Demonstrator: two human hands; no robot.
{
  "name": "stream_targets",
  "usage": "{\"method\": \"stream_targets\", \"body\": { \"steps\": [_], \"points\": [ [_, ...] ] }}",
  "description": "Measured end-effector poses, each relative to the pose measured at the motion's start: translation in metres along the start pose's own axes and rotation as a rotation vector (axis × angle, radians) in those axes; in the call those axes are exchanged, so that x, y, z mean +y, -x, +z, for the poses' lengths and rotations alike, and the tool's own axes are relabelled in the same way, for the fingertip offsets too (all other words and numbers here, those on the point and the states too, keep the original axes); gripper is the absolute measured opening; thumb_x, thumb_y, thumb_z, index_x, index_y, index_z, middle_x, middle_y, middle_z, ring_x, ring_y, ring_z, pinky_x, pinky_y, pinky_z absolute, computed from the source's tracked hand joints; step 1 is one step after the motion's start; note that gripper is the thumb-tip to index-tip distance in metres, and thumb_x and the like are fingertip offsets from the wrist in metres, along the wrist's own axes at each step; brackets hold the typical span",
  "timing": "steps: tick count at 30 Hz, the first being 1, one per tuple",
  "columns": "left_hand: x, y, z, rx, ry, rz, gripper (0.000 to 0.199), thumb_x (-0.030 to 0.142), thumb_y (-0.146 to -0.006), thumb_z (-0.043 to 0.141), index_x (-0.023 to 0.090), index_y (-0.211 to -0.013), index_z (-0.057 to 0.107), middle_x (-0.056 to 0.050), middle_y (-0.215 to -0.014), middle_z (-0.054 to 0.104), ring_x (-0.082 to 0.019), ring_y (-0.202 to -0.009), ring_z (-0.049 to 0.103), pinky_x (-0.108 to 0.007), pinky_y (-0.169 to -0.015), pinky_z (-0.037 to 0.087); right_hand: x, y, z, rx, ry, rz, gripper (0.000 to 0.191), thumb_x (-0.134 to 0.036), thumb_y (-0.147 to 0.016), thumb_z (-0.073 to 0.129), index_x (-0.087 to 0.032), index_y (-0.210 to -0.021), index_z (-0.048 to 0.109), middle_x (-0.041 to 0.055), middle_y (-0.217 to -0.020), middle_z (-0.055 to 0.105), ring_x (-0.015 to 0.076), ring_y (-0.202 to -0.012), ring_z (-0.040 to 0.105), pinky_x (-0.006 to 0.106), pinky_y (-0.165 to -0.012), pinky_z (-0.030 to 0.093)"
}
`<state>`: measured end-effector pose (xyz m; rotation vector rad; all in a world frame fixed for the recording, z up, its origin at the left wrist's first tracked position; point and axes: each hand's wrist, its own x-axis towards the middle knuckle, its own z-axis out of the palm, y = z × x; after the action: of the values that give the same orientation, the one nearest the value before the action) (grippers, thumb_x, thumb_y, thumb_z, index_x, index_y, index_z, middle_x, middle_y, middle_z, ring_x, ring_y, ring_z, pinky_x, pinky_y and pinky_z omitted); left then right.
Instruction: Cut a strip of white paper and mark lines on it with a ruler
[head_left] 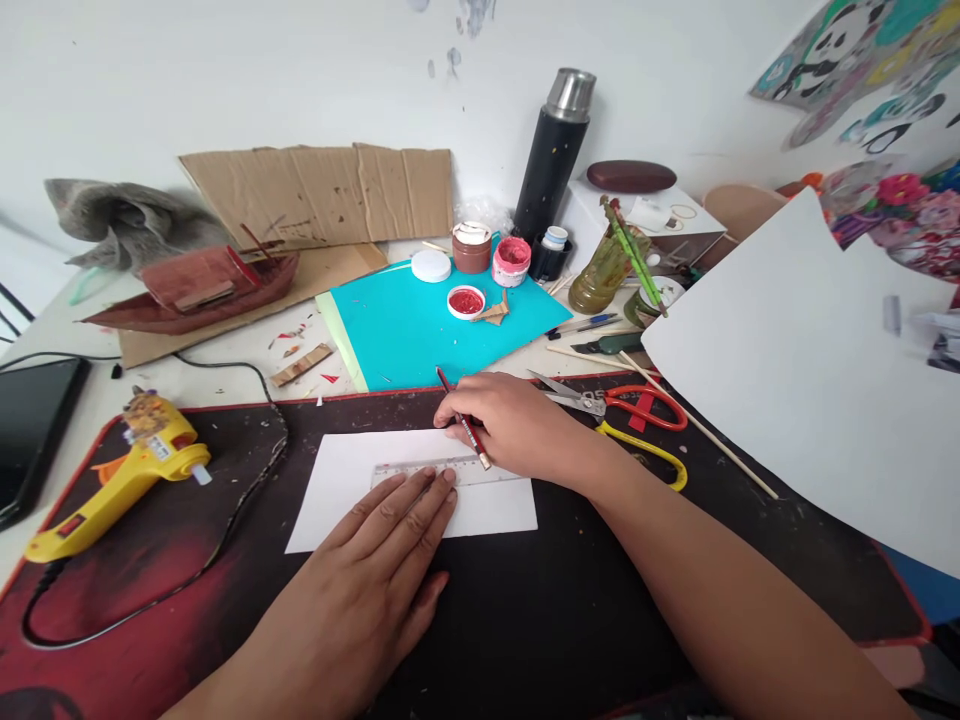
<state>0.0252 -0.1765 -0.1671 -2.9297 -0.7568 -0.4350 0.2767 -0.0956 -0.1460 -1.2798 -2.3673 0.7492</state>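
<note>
A small sheet of white paper [322, 510] lies on the dark mat, with a clear ruler [491, 470] across it. Fingers stretched out, my left hand [382, 560] presses flat on the ruler and the paper. Pinched in my right hand [517, 425] is a dark red pencil [471, 430]; its eraser end points down toward the ruler's right part and its other end points up and away. Part of the ruler is hidden beneath my left fingers. Just right of my right hand lie scissors [592, 400] with one red and one yellow handle.
A yellow glue gun [120, 480] with its cord lies left. Behind are a reddish-brown model boat [195, 290], a cardboard piece [322, 195], a turquoise sheet [405, 330] with paint pots, and a black thermos [553, 150]. A large white sheet [795, 380] curves up at right.
</note>
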Motion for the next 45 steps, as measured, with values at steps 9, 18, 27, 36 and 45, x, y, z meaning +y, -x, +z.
{"method": "stream_targets", "body": {
  "steps": [9, 18, 27, 36, 45],
  "points": [
    [-0.0002, 0.0, 0.0013, 0.018, -0.04, 0.005, 0.06, 0.031, -0.108, 0.05, 0.013, -0.164, 0.048, -0.009, -0.166, 0.057, -0.028, -0.15, 0.057, -0.044, -0.123, 0.048, 0.0006, 0.0009, 0.0, -0.003, -0.003, -0.005, 0.012, -0.009, -0.101, 0.075, -0.018, -0.108, 0.08, 0.0072, -0.108, 0.08, 0.0235, -0.101, 0.069, 0.033, -0.087, 0.046],
    [-0.0001, 0.0002, 0.0029, 0.032, -0.055, 0.016, 0.059, 0.029, -0.107, 0.051, 0.01, -0.162, 0.05, -0.011, -0.167, 0.055, -0.029, -0.15, 0.057, -0.045, -0.122, 0.049, -0.0008, 0.0012, -0.001, 0.003, 0.0, 0.007, 0.013, -0.009, -0.101, 0.076, -0.018, -0.109, 0.081, 0.0068, -0.108, 0.08, 0.0232, -0.1, 0.07, 0.032, -0.087, 0.045],
    [-0.0006, 0.0021, 0.0042, 0.036, 0.007, -0.01, 0.063, 0.031, -0.107, 0.051, 0.015, -0.167, 0.044, -0.009, -0.168, 0.055, -0.03, -0.151, 0.057, -0.045, -0.122, 0.051, -0.0009, 0.0006, -0.0015, -0.006, 0.002, 0.011, 0.012, -0.01, -0.101, 0.076, -0.018, -0.108, 0.081, 0.007, -0.108, 0.08, 0.0236, -0.101, 0.07, 0.033, -0.088, 0.047],
    [-0.0009, 0.0007, 0.004, 0.053, -0.009, -0.002, 0.062, 0.032, -0.108, 0.051, 0.014, -0.167, 0.044, -0.009, -0.166, 0.057, -0.028, -0.149, 0.058, -0.043, -0.122, 0.05, 0.0006, 0.0011, 0.0, 0.003, -0.012, 0.003, 0.013, -0.009, -0.101, 0.075, -0.019, -0.108, 0.081, 0.0077, -0.108, 0.08, 0.0231, -0.099, 0.07, 0.034, -0.088, 0.047],
    [-0.0021, 0.004, 0.0096, 0.036, 0.008, -0.02, 0.062, 0.025, -0.109, 0.048, 0.02, -0.171, 0.039, -0.007, -0.167, 0.056, -0.027, -0.151, 0.056, -0.043, -0.124, 0.049, 0.0, 0.0001, -0.0009, -0.01, 0.007, 0.003, 0.013, -0.01, -0.102, 0.074, -0.018, -0.109, 0.081, 0.0078, -0.109, 0.08, 0.0235, -0.101, 0.071, 0.033, -0.088, 0.047]
  ]
}}
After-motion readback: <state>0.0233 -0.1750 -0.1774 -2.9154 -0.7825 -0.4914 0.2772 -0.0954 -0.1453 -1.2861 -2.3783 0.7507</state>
